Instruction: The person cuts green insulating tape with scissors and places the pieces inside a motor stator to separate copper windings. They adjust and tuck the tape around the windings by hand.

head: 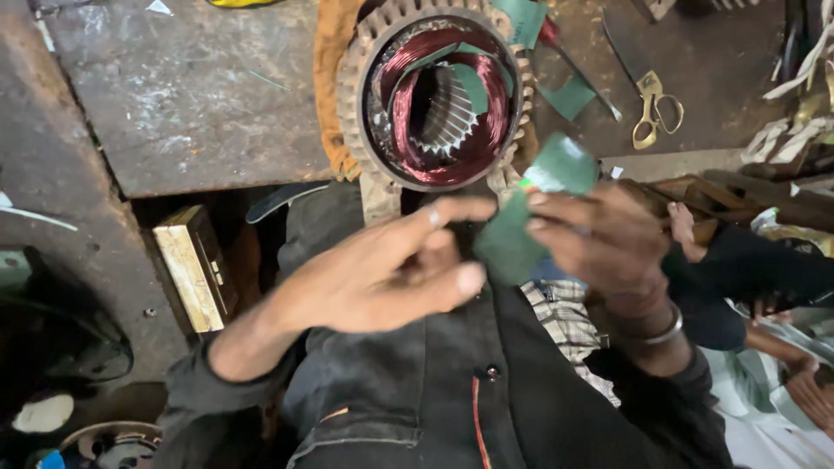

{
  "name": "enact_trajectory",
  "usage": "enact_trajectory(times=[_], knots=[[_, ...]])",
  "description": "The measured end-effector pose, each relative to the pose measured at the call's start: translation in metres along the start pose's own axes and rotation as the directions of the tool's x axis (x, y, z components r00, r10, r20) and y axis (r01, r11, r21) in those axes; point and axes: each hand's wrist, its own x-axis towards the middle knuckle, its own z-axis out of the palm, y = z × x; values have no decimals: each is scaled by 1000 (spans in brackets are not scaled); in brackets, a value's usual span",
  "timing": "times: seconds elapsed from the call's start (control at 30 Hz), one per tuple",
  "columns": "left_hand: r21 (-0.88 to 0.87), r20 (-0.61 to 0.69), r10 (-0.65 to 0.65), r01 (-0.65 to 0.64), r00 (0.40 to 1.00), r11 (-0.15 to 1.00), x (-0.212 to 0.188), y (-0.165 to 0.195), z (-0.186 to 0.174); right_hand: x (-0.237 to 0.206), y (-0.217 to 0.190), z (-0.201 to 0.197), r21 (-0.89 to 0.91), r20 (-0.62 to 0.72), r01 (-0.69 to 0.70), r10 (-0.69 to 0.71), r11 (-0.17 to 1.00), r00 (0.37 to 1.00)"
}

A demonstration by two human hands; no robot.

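Note:
A green strip of insulation paper [530, 208] is held up in front of me, bent in the middle. My right hand [608, 239] pinches it from the right, a metal bangle on the wrist. My left hand [391, 269] touches its lower left end with thumb and fingers spread, a ring on one finger. Just beyond them a motor stator [434, 91] lies on its side on the metal workbench [191, 95], with reddish copper windings [491, 113] and green paper pieces in its bore.
Brass-handled scissors [651, 108] and a green paper scrap [569, 95] lie on the bench at the right. An orange cloth [334, 52] sits beside the stator. A yellowish box [191, 269] stands below the bench edge. Wooden pieces [738, 195] and another person's hand [682, 226] are at right.

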Motion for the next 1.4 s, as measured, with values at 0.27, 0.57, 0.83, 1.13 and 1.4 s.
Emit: enact_trajectory(times=[0.27, 0.57, 0.83, 1.13, 1.4], knots=[[721, -251, 544, -221, 800, 657, -13, -11, -19, 16, 25, 5, 234, -39, -253, 269, 939, 962], [784, -301, 685, -237, 664, 574, 4, -37, -17, 68, 60, -6, 287, 180, -134, 84, 949, 980], [649, -314, 625, -319, 714, 691, 20, -31, -16, 103, 62, -26, 231, 415, -154, 46, 961, 909], [642, -138, 678, -456, 722, 616, 29, -36, -17, 110, 72, -27, 238, 370, -163, 66, 957, 927], [696, -187, 653, -370, 734, 616, 30, -39, -14, 112, 76, -20, 345, 390, -250, 104, 905, 915]])
